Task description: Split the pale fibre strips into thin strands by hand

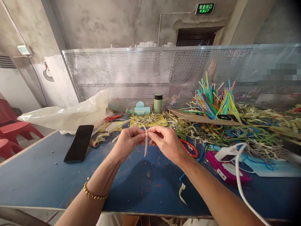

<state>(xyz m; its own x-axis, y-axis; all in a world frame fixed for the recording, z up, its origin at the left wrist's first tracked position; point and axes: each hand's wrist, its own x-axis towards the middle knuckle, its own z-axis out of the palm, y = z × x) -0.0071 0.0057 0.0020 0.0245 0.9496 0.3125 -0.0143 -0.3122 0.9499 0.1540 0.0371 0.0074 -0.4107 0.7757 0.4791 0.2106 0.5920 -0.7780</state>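
Both hands meet above the middle of the blue table, pinching one thin pale strip (146, 147) that looks like dried husk or leaf. My left hand (129, 138) closes thumb and forefinger on it from the left. From the right, my right hand (164, 138) pinches it at nearly the same spot. One end of the strip hangs down between the hands, and a thin part rises above the fingertips. The fingers hide the middle of the strip. Behind the hands lies a heap of dried strips (150, 118) on yellow sheets.
A black phone (79, 143) lies left, near a translucent plastic bag (70, 113). Farther back stands a green bottle (158, 103). To the right are red-handled scissors (189, 148), colourful pipe cleaners (215, 102), cord bundles (256, 135) and a magenta box (227, 169) with a white cable (238, 179).
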